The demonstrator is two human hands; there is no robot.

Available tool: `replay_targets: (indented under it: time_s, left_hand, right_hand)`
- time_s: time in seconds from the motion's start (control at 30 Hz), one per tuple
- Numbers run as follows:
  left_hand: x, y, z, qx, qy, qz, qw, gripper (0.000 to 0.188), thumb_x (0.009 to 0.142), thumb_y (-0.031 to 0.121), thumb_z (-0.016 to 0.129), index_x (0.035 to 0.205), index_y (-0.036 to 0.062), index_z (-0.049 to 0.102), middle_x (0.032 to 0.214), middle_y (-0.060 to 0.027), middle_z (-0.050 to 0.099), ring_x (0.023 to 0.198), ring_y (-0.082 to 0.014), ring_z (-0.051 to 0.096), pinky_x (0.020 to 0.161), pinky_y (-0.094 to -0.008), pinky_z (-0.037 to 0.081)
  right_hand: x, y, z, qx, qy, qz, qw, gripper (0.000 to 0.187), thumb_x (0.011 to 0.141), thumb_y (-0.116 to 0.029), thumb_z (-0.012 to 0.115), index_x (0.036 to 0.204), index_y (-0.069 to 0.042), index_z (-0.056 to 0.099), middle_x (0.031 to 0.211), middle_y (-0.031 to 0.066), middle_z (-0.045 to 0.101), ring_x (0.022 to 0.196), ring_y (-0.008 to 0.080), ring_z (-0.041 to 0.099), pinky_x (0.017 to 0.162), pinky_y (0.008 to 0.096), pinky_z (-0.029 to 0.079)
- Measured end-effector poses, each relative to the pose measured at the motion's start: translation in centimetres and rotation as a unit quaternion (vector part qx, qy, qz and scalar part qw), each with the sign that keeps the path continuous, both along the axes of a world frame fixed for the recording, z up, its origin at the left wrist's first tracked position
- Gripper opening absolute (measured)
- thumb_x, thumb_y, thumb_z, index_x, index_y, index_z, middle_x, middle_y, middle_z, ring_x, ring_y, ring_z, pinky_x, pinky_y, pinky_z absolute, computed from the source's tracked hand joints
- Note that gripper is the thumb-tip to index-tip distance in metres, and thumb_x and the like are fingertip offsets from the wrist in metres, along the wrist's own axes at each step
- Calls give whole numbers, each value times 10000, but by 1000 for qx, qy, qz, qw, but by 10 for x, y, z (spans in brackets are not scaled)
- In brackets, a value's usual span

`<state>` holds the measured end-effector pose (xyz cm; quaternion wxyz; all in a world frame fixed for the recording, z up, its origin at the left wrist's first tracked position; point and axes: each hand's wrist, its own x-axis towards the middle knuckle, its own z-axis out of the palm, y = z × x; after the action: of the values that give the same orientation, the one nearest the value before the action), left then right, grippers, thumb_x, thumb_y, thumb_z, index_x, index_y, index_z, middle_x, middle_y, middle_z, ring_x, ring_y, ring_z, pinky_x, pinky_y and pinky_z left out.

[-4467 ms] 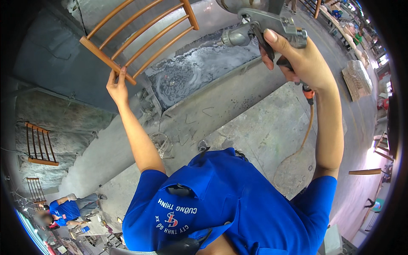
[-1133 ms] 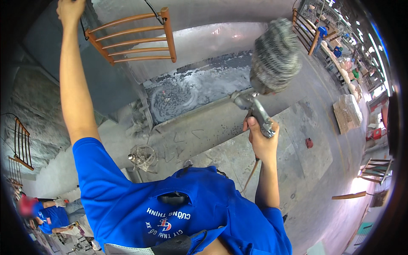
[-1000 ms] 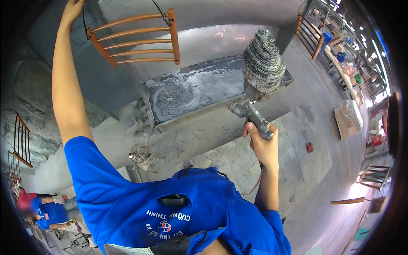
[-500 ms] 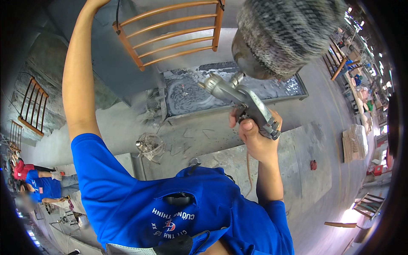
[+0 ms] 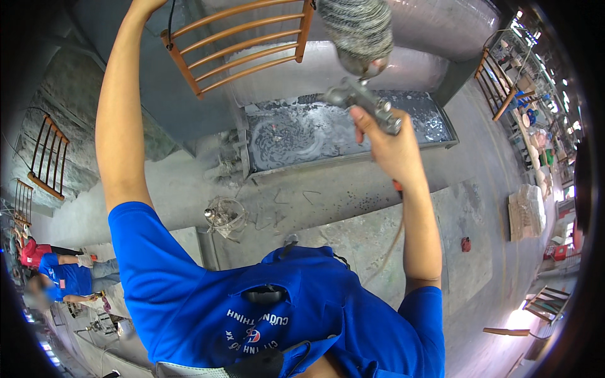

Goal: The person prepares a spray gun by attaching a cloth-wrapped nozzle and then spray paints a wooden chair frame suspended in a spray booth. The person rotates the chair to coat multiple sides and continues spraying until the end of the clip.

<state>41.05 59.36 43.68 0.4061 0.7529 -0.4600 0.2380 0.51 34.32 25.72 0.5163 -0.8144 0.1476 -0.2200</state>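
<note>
Right hand [image 5: 392,148] grip closed round spray gun [image 5: 360,96]; slatted wooden frame [image 5: 239,44] hangs beside; left grip unseen.

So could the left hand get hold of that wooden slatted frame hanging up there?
Probably yes. The left hand is raised right beside the wooden slatted frame's top corner, nothing between them; whether it already touches is cut off by the picture edge.

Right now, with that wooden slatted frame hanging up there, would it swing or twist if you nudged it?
Probably it would swing: the wooden frame seems to hang from a dark cord rather than rest on anything. It looks stiff, its slats joined to side rails, so it should turn as one piece. The left hand up at the cord may steady it.
</note>
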Motion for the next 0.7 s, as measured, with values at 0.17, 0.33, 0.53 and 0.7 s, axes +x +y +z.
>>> replay_targets:
  time_s: [0.17, 0.33, 0.53, 0.7]
  left_hand:
    - [2, 10, 0, 4, -7, -5, 1000, 304, 1091, 276, 613, 1089, 13, 767, 754, -14, 694, 644, -80, 613, 592, -254, 485]
    - [-7, 15, 2, -2, 13, -13, 1000, 310, 1095, 288, 618, 1093, 16, 768, 744, -4, 681, 633, -68, 587, 591, -246, 474]
    - [-16, 19, 4, -8, 30, -22, 999, 307, 1098, 290, 622, 1099, 22, 772, 746, 5, 670, 634, -56, 569, 590, -237, 459]
    - [-18, 22, 8, -6, 29, -35, 999, 300, 1097, 276, 622, 1099, 15, 770, 754, 2, 674, 637, -57, 568, 590, -235, 457]
  right_hand:
    - [8, -11, 34, -85, 13, -22, 996, 458, 992, -468, 762, 833, -40, 726, 629, -20, 607, 563, 53, 510, 522, 260, 391]
    - [3, -7, 59, 50, -16, 54, 997, 427, 1018, -444, 736, 820, -67, 695, 629, -35, 603, 455, 28, 426, 421, 225, 288]
    - [2, -10, 80, -76, -12, -59, 995, 397, 1026, -438, 728, 844, -86, 725, 626, -55, 588, 455, 10, 414, 422, 222, 282]
    - [10, 0, 93, -61, -43, 11, 997, 406, 1071, -458, 642, 990, -63, 688, 695, 3, 604, 409, 26, 362, 387, 220, 242]
